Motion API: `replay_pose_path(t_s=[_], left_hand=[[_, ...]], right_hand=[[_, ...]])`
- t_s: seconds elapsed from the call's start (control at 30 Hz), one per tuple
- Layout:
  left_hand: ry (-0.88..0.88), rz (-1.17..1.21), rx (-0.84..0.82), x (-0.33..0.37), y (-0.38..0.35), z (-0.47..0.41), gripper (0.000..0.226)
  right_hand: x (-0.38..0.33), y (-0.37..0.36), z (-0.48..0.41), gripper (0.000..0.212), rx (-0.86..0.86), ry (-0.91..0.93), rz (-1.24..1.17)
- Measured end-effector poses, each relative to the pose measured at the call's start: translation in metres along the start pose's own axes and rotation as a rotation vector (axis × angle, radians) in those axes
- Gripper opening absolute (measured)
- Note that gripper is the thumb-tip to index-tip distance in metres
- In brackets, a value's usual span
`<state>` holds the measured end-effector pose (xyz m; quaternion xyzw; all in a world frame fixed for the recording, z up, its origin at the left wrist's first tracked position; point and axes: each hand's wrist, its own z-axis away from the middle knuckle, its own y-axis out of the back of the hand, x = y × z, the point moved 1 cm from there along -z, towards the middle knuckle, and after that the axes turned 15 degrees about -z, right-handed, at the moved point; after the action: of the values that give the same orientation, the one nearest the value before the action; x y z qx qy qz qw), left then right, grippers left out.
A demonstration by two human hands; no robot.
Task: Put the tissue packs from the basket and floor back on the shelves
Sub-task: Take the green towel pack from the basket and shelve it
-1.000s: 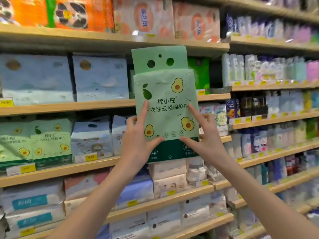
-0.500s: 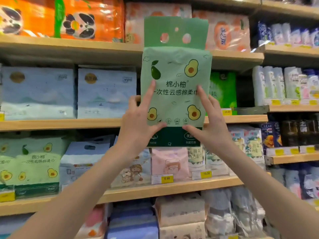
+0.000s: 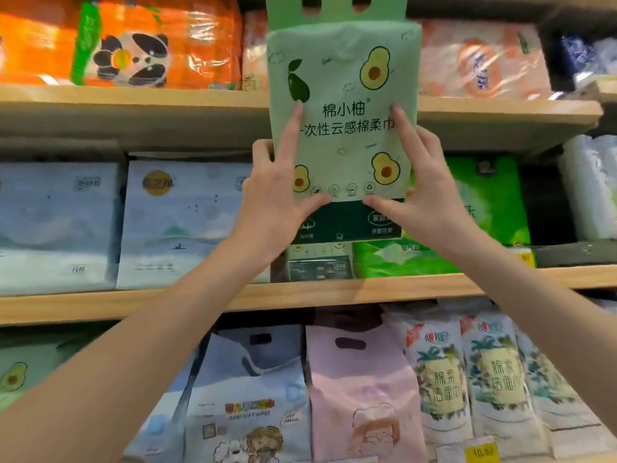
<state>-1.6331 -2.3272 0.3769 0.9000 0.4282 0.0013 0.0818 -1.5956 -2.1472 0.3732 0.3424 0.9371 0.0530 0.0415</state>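
Note:
A light green tissue pack (image 3: 347, 135) printed with avocados and a dark green bottom band is held upright in front of the wooden shelves. My left hand (image 3: 273, 198) grips its lower left edge, forefinger stretched up the front. My right hand (image 3: 424, 192) grips its lower right edge the same way. The pack's handle flap with holes reaches the frame's top. Behind and below it a similar small green pack (image 3: 320, 262) lies on the middle shelf (image 3: 334, 292). The basket and the floor are out of view.
Pale blue packs (image 3: 180, 222) fill the middle shelf at left, bright green packs (image 3: 480, 208) at right. Orange panda packs (image 3: 133, 45) stand on the upper shelf (image 3: 167, 98). Below are a pink pack (image 3: 360, 389) and a blue pack (image 3: 247, 396).
Both hands have lifted the green pack higher and closer to the shelves; it now covers the upper shelf's edge. The view has tilted up and moved nearer.

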Motion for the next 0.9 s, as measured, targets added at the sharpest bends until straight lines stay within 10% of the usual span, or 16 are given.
replay_pose_path(t_s=[0.9], left_hand=[[0.106, -0.127, -0.279, -0.062, -0.099, 0.001, 0.113]], right_hand=[[0.114, -0.062, 0.003, 0.111, -0.217, -0.177, -0.08]])
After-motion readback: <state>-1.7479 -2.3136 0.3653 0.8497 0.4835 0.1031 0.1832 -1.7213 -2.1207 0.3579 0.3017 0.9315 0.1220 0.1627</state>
